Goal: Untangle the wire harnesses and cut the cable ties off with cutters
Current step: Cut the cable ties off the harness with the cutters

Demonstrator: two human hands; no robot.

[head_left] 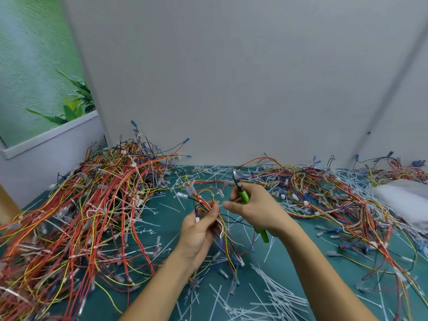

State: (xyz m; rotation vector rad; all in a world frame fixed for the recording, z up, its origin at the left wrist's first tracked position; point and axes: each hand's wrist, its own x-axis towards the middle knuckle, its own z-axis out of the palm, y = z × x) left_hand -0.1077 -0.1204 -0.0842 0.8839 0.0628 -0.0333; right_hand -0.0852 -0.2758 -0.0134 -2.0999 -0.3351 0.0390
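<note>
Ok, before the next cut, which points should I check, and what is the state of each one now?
1. Harness held: the left hand grips the small wire harness. Ok.
2. Tool in hand: the right hand holds the green-handled cutters. Ok.
3. Blades at a tie: the blades point up, away from the harness. Not ok.
4. Tie on this harness found: too blurred. Cannot tell.
5. Left-hand fingers apart from the blades. Ok.
6. Harness free of the large harness pile: cannot tell.
</note>
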